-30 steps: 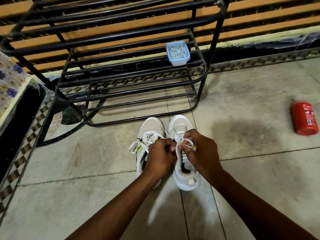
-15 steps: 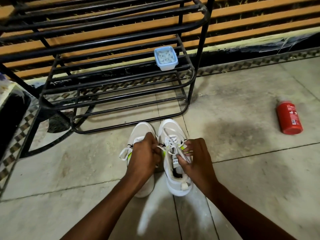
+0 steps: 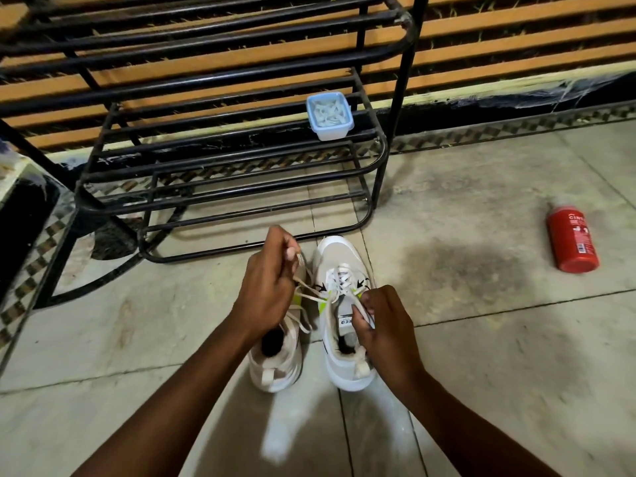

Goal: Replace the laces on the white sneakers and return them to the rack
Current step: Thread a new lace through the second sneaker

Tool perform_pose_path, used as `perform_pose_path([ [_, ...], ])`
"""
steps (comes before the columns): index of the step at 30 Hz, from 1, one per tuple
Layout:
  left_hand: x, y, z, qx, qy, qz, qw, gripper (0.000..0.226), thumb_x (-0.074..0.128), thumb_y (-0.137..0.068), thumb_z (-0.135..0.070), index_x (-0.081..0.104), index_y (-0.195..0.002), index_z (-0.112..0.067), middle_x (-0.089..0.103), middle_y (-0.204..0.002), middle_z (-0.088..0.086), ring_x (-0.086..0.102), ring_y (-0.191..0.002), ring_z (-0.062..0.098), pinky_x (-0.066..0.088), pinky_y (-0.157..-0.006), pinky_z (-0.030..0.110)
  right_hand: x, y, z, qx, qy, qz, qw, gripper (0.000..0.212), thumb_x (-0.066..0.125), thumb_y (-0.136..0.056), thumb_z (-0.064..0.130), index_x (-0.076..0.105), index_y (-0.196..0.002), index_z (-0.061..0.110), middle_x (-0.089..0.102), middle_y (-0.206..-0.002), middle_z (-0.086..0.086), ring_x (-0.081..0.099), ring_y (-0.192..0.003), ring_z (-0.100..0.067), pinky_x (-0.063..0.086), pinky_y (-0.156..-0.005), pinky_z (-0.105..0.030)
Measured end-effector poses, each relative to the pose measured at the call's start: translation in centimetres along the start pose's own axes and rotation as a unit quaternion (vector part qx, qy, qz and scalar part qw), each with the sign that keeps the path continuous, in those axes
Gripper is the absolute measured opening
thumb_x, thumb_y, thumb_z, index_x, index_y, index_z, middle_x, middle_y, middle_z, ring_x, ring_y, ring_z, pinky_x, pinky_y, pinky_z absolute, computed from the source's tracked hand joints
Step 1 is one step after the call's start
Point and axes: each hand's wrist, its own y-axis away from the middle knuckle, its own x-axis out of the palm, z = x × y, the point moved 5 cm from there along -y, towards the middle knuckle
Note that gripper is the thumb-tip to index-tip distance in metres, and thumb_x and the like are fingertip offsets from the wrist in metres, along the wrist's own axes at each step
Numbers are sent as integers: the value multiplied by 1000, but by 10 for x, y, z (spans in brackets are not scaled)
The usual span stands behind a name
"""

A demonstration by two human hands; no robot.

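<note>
White sneaker lace [image 3: 340, 275], likely limp and light, is being pinched at both ends: left hand [image 3: 266, 287] gripping one, right hand [image 3: 385, 321] the other; best grasped near its tips.

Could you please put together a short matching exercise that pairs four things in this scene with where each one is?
Things:
1. blue tub
2. red can
3. left hand
4. right sneaker

Places:
A. lying on its side on the floor, off to the right
B. standing on the floor beside the left sneaker
C. on a shelf of the black rack
D. raised, fingers pinching a lace

Pairs: 1-C; 2-A; 3-D; 4-B
</note>
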Motion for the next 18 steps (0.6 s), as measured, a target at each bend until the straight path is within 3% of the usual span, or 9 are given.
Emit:
perform_pose_path([
  [2,4,-4,-6,115,-160,97,976,19,49,-102,-6,54,-115,-18,56,-96,-4,52,-83,17,44,-64,35,1,-2,-2,11,8,9,1000,21,70,-88,11,53,-98,20,52,-96,2,58,-78,-19,40,-65,-22],
  [4,14,-1,-4,160,-297,187,923,37,63,-93,-15,60,-128,-27,54,-112,-5,50,-97,18,49,-65,33,3,-3,-3,18,18,21,999,18,70,-88,13,55,-97,18,52,-97,2,58,-79,-19,39,-65,-20],
  [6,25,6,1,199,-394,210,872,32,76,-83,-22,72,-114,-31,56,-112,-6,48,-96,19,48,-61,31,4,-3,-4,20,24,28,999,17,70,-88,14,56,-98,16,52,-98,1,58,-80,-19,41,-65,-22],
  [8,28,13,3,204,-412,175,871,21,79,-79,-21,77,-98,-30,61,-112,-9,51,-99,20,40,-71,33,4,-2,-4,19,20,29,999,14,67,-89,15,56,-98,16,52,-98,1,58,-80,-20,43,-64,-25],
  [11,15,13,1,95,-228,72,966,27,61,-87,-3,67,-96,-28,70,-114,-17,60,-115,11,38,-92,42,1,-2,-5,18,22,13,1000,10,62,-89,18,55,-96,17,51,-96,1,56,-77,-20,42,-63,-27],
  [13,5,10,3,-46,26,-4,999,19,48,-102,2,56,-92,-12,77,-98,-7,72,-102,14,53,-94,45,-1,-2,-5,13,29,0,999,8,61,-89,18,54,-94,17,49,-92,3,53,-74,-19,38,-61,-25],
  [16,-5,0,1,-198,373,-117,899,23,40,-111,-10,42,-89,-7,57,-67,5,63,-58,24,60,-61,42,0,-1,-6,22,29,2,999,7,59,-89,21,54,-90,17,47,-91,5,51,-72,-17,34,-60,-24],
  [17,-13,-4,1,-190,376,-130,898,26,38,-113,-15,40,-87,-11,46,-65,4,49,-51,18,51,-52,35,1,-1,-5,23,30,3,999,7,59,-88,21,54,-90,17,48,-91,5,51,-71,-17,34,-61,-24],
  [18,-20,-9,3,-146,312,-119,931,28,38,-113,-19,40,-86,-14,43,-67,2,41,-53,15,41,-50,31,3,-1,-4,22,33,6,999,7,60,-88,21,55,-90,16,48,-91,4,52,-71,-18,34,-61,-24],
])
